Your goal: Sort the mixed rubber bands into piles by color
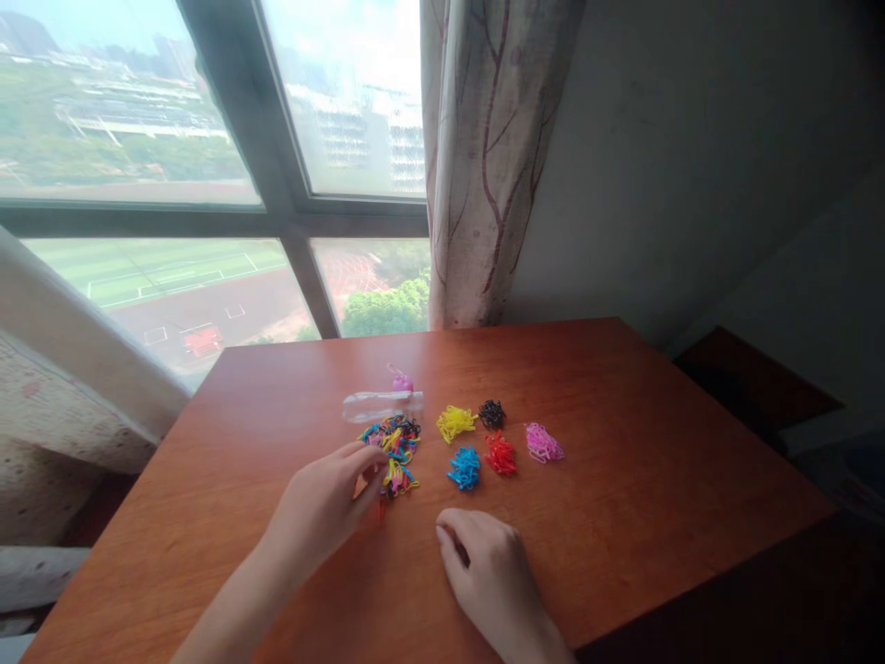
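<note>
On a wooden table (622, 516) lies a mixed heap of small coloured bands (394, 447). Beside it sit sorted little piles: yellow (455, 422), black (491, 414), blue (465, 468), red (501, 454) and pink (543, 444). My left hand (322, 507) reaches into the near edge of the mixed heap, fingertips pinched on a small red band (381, 505). My right hand (488, 572) rests on the table just in front of the blue pile, fingers curled under, nothing visible in it.
A clear plastic bag (382, 404) with a pink bit (402, 381) near its end lies behind the mixed heap. A window and a curtain (490, 157) stand beyond the table's far edge. Darker furniture (753, 378) sits to the right.
</note>
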Available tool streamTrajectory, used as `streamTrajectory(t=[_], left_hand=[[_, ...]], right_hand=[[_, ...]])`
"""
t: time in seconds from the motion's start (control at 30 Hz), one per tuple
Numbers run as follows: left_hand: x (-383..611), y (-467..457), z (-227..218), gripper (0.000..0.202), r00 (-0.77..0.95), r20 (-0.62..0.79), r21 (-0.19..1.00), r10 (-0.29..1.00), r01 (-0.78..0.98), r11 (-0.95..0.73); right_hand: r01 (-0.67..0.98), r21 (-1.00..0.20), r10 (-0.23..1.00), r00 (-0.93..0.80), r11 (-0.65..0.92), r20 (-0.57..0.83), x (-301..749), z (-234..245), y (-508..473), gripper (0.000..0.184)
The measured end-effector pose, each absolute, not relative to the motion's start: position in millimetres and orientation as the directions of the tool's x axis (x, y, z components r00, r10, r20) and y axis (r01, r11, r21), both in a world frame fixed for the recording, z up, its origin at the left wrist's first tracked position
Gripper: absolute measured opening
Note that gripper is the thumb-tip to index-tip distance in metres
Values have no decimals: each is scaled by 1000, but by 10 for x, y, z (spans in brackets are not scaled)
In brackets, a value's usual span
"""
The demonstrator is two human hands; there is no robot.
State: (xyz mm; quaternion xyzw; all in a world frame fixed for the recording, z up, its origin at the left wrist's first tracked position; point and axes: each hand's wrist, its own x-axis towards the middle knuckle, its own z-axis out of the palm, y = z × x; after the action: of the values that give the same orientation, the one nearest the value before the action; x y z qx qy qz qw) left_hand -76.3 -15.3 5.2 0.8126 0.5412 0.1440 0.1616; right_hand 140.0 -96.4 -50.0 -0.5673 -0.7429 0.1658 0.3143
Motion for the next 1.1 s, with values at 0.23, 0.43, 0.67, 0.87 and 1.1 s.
streamTrajectory(t=[0.23,0.43,0.67,0.87,1.1], left_hand=[[-1027,-294,-81,23,270,26,452,963,856,-252],[-969,-375,-215,21,302,-15,473,953,842,-260],[-912,-426,-240,19,337,-9,481,942,827,-291],[-893,-419,-248,16,355,-43,487,934,824,-291],[-901,-432,-282,17,369,-68,472,927,830,-296]], right_hand=[[821,-509,953,-129,257,274,1277,-501,-886,20],[893,-405,972,-121,194,199,1083,-451,-767,29],[890,-407,977,-159,205,145,949,-385,-668,30],[864,-453,975,-172,218,141,954,-399,-642,27],[792,-562,969,-159,239,189,987,-447,-670,22]])
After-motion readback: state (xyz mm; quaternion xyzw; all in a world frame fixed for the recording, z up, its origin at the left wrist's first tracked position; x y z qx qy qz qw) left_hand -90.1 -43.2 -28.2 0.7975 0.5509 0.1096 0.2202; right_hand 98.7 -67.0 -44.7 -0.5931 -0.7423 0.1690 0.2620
